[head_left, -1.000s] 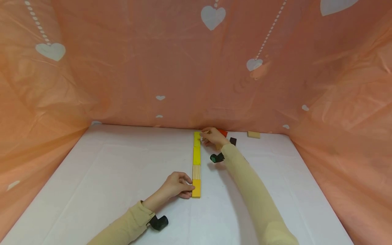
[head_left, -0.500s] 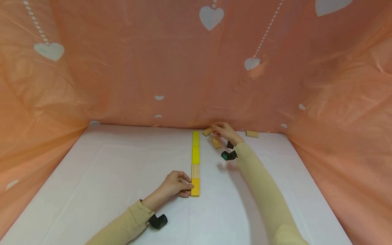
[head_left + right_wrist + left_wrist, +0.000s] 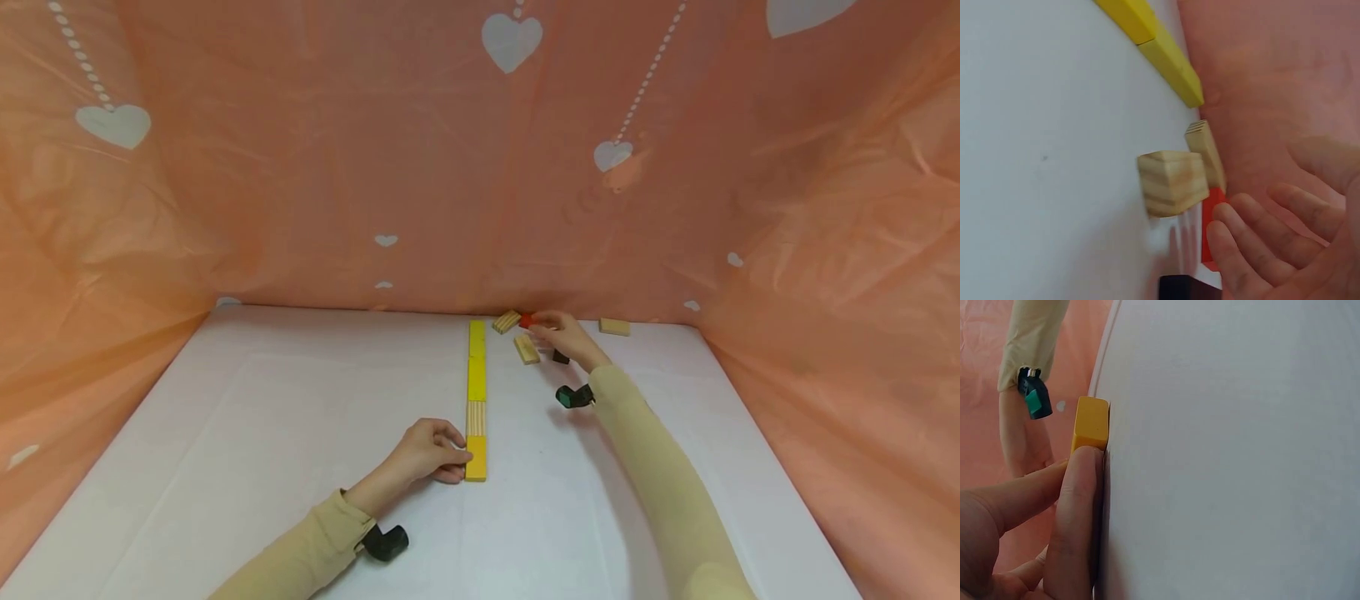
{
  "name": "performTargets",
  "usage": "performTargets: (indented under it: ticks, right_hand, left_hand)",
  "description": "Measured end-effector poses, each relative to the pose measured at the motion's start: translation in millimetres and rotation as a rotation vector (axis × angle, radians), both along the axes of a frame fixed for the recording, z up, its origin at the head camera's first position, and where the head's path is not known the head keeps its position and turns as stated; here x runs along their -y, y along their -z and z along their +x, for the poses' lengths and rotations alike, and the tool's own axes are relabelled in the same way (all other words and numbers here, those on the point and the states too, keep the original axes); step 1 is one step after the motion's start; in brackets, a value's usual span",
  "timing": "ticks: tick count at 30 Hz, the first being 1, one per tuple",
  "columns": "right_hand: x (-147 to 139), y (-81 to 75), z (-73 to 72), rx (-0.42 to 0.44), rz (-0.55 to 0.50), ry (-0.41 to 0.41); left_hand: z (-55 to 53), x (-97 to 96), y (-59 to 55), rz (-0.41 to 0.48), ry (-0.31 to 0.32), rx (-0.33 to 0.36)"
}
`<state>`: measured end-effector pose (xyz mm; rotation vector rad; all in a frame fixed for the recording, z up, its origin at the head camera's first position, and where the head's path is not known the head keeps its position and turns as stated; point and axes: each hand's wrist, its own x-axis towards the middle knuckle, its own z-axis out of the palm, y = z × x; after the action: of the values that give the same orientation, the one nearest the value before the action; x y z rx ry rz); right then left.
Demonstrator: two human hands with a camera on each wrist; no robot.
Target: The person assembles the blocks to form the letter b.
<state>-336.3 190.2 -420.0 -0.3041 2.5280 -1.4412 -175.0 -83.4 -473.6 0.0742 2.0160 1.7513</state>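
A straight row of flat wooden blocks runs away from me in the head view: an orange-yellow block [image 3: 476, 460] nearest, a striped natural block [image 3: 476, 418], then two yellow blocks [image 3: 477, 377]. My left hand [image 3: 430, 451] holds the near block, thumb on top and fingers along its left side. In the left wrist view, fingers lie against the orange-yellow block's [image 3: 1092, 422] end. My right hand [image 3: 564, 335] is over the far right group, fingers loosely extended right at a red block [image 3: 1212, 231]. Beside it are a striped block [image 3: 507, 322] and a plain wooden block [image 3: 527, 350].
A dark block [image 3: 561, 357] lies under the right wrist. Another light wooden block [image 3: 614, 327] lies at the table's far edge. An orange curtain [image 3: 420, 183] with white hearts hangs behind and on both sides of the white table [image 3: 300, 383].
My right hand has moved right, away from the row's far end, past the striped block to the red one, uncovering the plain wooden block. My left hand stays at the near block.
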Motion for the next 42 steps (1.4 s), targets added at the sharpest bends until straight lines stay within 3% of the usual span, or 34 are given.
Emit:
performTargets:
  ticks: [13,19,27,33,42]
  right_hand:
    - [9.4,22.4,2.2,-0.156,0.211,-0.052]
    - [9.8,27.0,-1.1,-0.209,0.226,-0.099]
    - [12.0,22.9,-0.7,-0.181,0.29,-0.196]
    - [13.2,23.1,0.0,-0.177,0.337,-0.198]
    - [15.0,25.0,2.2,-0.2,0.309,-0.188]
  left_hand:
    - [0.6,-0.5,-0.8,0.01,0.001,0.005]
    - [0.4,-0.3,-1.4,0.009,0.005,-0.001]
    - [-0.1,0.1,-1.0,-0.002,0.004,-0.002]
    - [0.6,-0.4,-1.6,-0.001,0.003,0.002]
    - [0.3,1.1,-2.1,-0.003,0.003,-0.002]
